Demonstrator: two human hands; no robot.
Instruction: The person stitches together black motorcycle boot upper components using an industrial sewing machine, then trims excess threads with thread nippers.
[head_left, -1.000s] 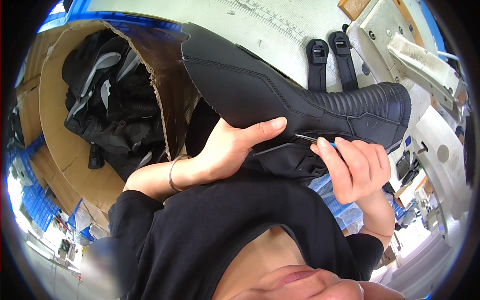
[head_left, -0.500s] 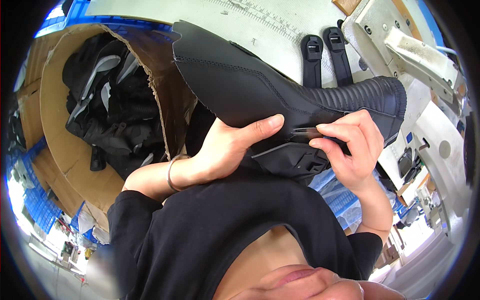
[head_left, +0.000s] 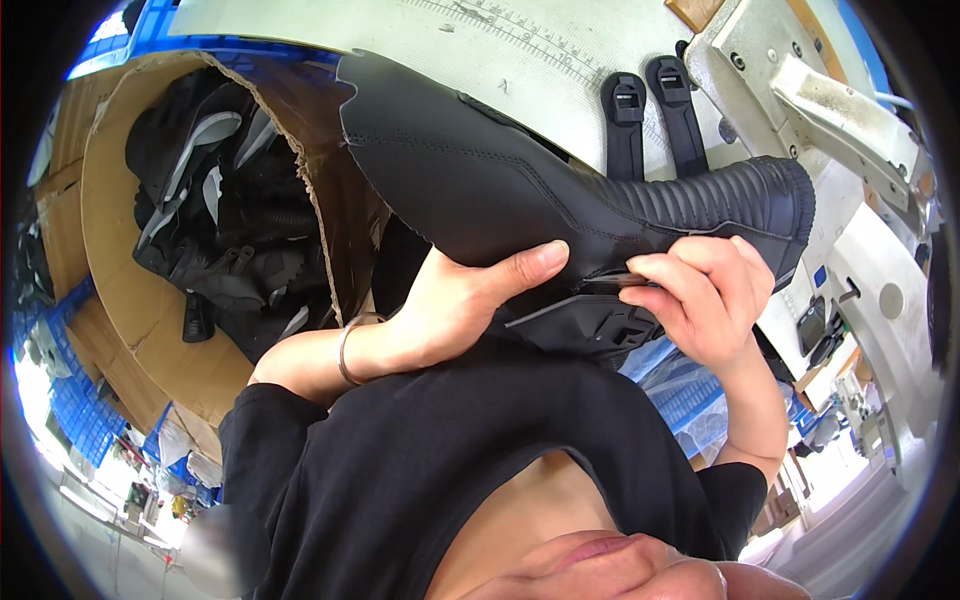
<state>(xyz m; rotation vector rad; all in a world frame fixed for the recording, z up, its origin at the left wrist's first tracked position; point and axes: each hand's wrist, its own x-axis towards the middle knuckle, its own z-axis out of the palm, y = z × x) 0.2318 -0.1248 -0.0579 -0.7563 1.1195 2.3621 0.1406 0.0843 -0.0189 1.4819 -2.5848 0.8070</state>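
Note:
A black leather boot upper (head_left: 470,175), stitched and ribbed toward its right end, lies across in front of me. My left hand (head_left: 470,300) grips its near edge, thumb pressed on the leather and fingers hidden beneath. Between thumb and fingers of my right hand (head_left: 705,295) is a pair of metal tweezers (head_left: 622,281). Their tips meet the leather by a seam; whether they grip a thread there cannot be made out. Below the seam sits a raised black panel with a buckle (head_left: 630,325).
At left stands a cardboard box (head_left: 120,300) full of black boot pieces. Two black buckle straps (head_left: 625,125) lie on the white table (head_left: 450,60), which has a printed ruler. A pale metal machine (head_left: 845,110) rises at right. Blue crates (head_left: 75,365) show at left.
My right hand has turned a little, and the tweezers sit lower against the leather, with less of their prongs showing. The boot upper has shifted slightly; my left hand keeps its grip.

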